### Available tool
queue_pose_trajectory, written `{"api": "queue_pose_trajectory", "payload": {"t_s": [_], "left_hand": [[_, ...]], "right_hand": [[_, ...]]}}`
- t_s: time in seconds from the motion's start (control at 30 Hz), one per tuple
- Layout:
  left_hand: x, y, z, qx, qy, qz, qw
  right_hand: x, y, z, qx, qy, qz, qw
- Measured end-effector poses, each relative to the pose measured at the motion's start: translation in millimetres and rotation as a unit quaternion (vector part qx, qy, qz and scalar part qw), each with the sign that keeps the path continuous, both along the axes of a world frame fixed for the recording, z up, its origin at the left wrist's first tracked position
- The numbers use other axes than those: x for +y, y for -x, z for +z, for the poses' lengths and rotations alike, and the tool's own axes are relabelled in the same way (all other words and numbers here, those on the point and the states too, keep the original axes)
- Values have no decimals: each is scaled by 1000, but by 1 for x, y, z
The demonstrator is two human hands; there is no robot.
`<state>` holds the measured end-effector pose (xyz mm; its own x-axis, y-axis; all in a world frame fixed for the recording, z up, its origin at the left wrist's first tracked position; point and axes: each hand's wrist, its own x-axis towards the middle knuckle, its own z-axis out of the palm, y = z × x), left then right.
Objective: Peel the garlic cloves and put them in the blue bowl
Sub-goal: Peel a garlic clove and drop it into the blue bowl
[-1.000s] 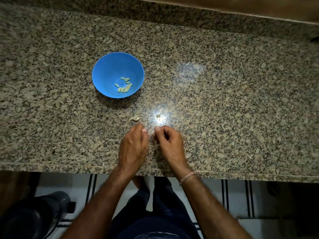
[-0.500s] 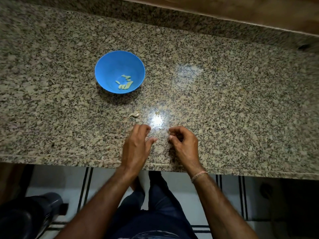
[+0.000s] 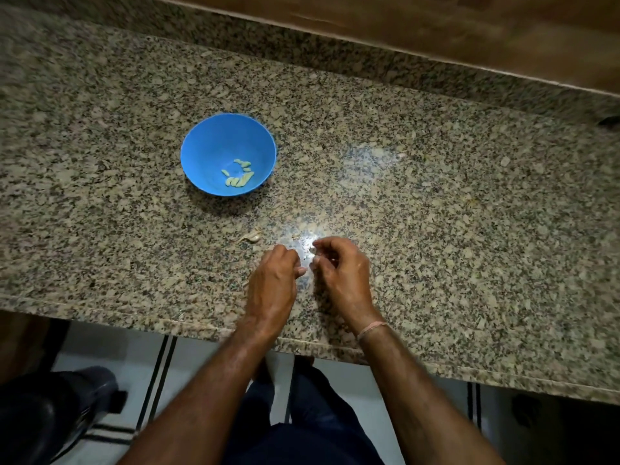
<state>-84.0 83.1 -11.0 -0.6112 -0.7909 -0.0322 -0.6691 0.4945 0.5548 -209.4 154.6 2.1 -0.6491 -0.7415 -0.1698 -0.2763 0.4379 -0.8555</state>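
The blue bowl stands on the granite counter, left of centre, with several peeled pale-green garlic cloves in its bottom. A pale unpeeled clove or scrap of skin lies on the counter between the bowl and my hands. My right hand has its fingers curled and its fingertips pinch a small garlic clove, mostly hidden. My left hand is just beside it, fingers curled, thumb tip reaching toward the right fingertips. I see nothing held in the left hand.
A bright glare spot lies on the counter just beyond my fingertips. The counter's front edge runs below my wrists. A wooden wall rises behind the counter. A dark object stands on the floor at lower left.
My hands were together, came apart half a second ago, and have closed in again near the glare spot. The view has shifted, so the bowl sits higher and further left of my hands.
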Motion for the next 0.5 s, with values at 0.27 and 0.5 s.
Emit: {"api": "queue_pose_trajectory", "payload": {"t_s": [0.27,0.5], "left_hand": [[1,-27,6,65,-129,209,967],[8,-34,11,82,-143,225,960]], "right_hand": [[-47,6,-17,215,-1,208,954],[-12,-2,-16,227,-49,190,954]]}}
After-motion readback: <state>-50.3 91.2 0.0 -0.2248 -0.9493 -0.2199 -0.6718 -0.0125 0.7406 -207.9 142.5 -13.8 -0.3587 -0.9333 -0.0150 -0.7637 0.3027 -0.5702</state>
